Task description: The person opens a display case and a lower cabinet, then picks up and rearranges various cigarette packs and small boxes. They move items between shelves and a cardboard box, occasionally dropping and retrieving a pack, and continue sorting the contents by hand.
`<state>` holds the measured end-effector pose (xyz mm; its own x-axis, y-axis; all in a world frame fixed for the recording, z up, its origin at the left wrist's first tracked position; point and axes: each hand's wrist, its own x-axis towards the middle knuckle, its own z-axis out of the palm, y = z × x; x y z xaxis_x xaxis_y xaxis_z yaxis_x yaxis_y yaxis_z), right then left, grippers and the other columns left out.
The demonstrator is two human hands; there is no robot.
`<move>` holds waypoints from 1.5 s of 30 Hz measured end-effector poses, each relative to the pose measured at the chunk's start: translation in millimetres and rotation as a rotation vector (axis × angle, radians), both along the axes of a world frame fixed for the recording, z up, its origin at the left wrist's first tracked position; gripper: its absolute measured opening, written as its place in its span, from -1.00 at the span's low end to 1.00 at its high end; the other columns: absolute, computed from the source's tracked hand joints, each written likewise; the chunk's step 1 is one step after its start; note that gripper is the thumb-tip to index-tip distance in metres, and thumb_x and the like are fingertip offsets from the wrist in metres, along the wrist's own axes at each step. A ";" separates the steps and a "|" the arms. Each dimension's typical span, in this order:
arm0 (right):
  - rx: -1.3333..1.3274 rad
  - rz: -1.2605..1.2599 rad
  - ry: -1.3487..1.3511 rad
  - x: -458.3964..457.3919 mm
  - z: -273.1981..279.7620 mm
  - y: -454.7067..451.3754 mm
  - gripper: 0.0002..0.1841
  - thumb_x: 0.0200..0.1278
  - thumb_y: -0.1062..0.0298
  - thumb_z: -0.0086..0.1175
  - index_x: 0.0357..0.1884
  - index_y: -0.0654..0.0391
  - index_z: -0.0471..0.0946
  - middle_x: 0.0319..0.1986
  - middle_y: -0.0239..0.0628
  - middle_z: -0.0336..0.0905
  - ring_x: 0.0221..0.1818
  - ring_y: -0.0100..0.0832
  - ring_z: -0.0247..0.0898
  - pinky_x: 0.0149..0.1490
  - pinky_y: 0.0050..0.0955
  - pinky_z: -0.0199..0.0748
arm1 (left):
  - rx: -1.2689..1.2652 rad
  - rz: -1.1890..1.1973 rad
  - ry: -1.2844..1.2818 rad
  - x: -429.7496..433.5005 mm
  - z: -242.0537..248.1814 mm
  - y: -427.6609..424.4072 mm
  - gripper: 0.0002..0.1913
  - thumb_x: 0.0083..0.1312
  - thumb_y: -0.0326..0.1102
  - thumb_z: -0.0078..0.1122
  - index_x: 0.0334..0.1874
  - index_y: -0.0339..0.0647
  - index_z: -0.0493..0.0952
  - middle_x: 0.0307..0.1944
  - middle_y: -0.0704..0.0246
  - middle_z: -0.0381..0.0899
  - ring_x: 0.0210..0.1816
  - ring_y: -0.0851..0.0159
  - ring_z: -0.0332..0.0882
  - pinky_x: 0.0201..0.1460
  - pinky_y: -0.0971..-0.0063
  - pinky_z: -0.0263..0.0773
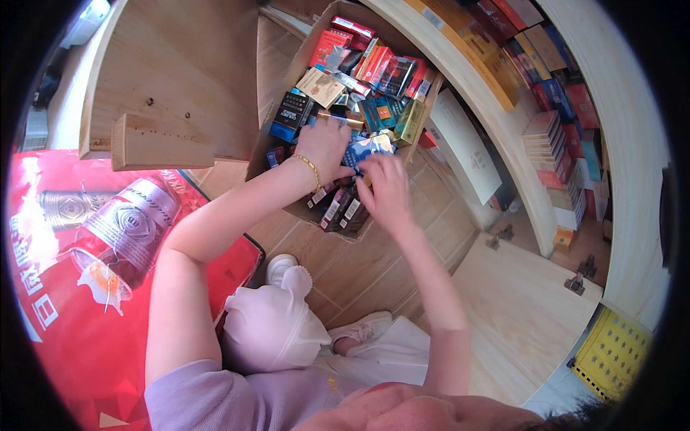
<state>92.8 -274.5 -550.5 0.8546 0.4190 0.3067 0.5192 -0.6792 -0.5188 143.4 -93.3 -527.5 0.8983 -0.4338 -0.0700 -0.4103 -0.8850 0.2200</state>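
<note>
A cardboard box (303, 59) full of loose cigarette packs stands on the floor before me. My left hand (324, 146), with a gold bracelet at the wrist, reaches into it, its fingers over packs in the middle. A blue pack with a pale picture (371, 147) lies between my two hands. My right hand (385, 182) is at the lower edge of that pack, fingers bent and slightly blurred; its grip is hidden. Dark packs with barcodes (343, 209) stand at the near end. A cream pack (321, 87) and a black-and-blue pack (291, 114) lie farther in.
On the right, an open wooden cabinet (531, 161) holds stacked packs and cartons, its hinged door (512, 312) lowered towards me. A red Budweiser-printed surface (178, 301) rises at my left, beside a wooden panel (183, 64). My knees and shoes (366, 327) are close below the box.
</note>
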 end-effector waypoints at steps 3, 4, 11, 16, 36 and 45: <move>-0.079 0.006 0.043 36.3 2.7 1.2 -0.67 0.08 0.40 0.19 -0.07 0.18 0.50 -0.04 -0.10 0.45 0.09 -0.02 0.33 0.18 -0.13 0.35 | -0.032 0.151 0.278 5.6 -19.8 -7.2 -0.25 -0.13 0.10 0.51 -0.02 -0.24 0.36 -0.22 0.15 0.58 -0.11 0.01 0.58 -0.10 0.18 0.51; -0.140 -0.004 0.051 47.8 3.1 1.9 -0.63 0.05 0.42 0.19 -0.03 0.19 0.50 -0.01 -0.09 0.44 0.12 -0.03 0.32 0.20 -0.13 0.35 | -0.053 0.133 0.262 3.9 -24.1 -8.9 -0.21 -0.15 0.10 0.53 0.00 -0.23 0.33 -0.20 0.12 0.60 -0.10 0.03 0.60 -0.13 0.18 0.51; -0.311 0.092 0.280 84.3 9.1 0.6 -0.24 -0.18 0.47 0.20 0.27 -0.01 0.40 0.33 0.00 0.18 0.37 0.02 0.08 0.40 -0.20 0.20 | -0.364 0.270 0.310 -3.5 -40.4 -7.0 -0.22 -0.15 -0.01 0.55 0.07 -0.16 0.31 -0.12 0.10 0.59 -0.03 -0.03 0.57 0.00 0.12 0.42; 0.007 0.109 0.405 102.6 7.8 -7.0 -0.40 -0.03 0.49 0.08 0.20 0.09 0.44 0.28 0.03 0.22 0.35 0.02 0.14 0.39 -0.23 0.18 | -0.680 0.334 0.458 9.3 -53.3 0.6 -0.34 -0.11 -0.09 0.54 -0.03 -0.33 0.47 -0.19 0.16 0.65 -0.11 0.09 0.63 -0.03 0.30 0.49; -0.546 -0.023 0.293 69.3 -14.4 16.8 -0.36 0.12 0.14 0.23 0.20 0.29 0.38 0.05 -0.03 0.47 0.18 -0.10 0.32 0.25 -0.22 0.33 | -1.724 0.646 -0.007 62.7 7.9 50.4 -0.59 0.32 -0.23 0.28 0.07 -0.37 0.43 -0.19 0.36 0.62 -0.22 0.55 0.56 -0.19 0.70 0.48; -0.319 -0.270 0.411 75.3 -23.1 22.0 -0.43 0.11 -0.01 0.23 0.00 0.29 0.51 -0.16 0.17 0.53 -0.07 0.15 0.46 0.06 -0.04 0.43 | -1.461 0.735 0.218 52.9 -16.0 61.6 -0.64 0.35 -0.17 0.23 -0.04 -0.37 0.51 -0.27 0.40 0.62 -0.30 0.58 0.53 -0.24 0.68 0.47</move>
